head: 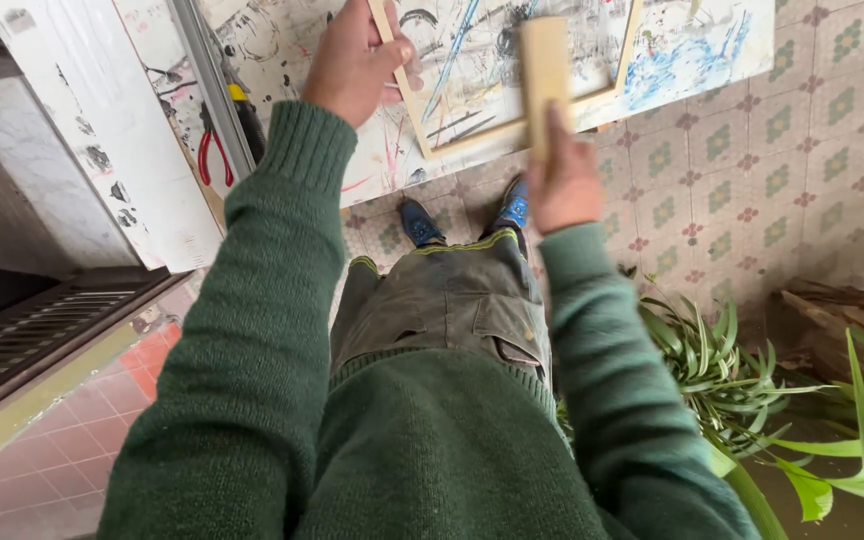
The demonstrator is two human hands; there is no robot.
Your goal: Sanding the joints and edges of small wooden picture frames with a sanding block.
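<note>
Inventory, placed relative to the paint-marked tabletop point(692, 45):
- 2 hands: left hand point(352, 62) and right hand point(564, 185), at its near edge
- 1 wooden frame point(512, 128), on it
- 1 wooden block point(545, 75), above it
- 1 red-handled pliers point(215, 150), left of it
- 2 blue shoes point(419, 222), beneath it
- 1 leafy plant point(742, 380), below right

Green knitted sleeves point(262, 330), pale wood block point(544, 75), red-handled pliers point(215, 150), blue shoes point(419, 222), green-flowered pink floor tiles point(752, 170).

Pale raw wooden frame point(512, 125), matt and smooth, flat block point(544, 85) of the same bare wood, paint-smeared matt white tabletop point(692, 50), ribbed green knitted wool sleeves point(252, 330), worn grey cloth trousers point(442, 300), red plastic-handled pliers point(214, 150), glossy green plant leaves point(752, 400), patterned floor tiles point(802, 170)
</note>
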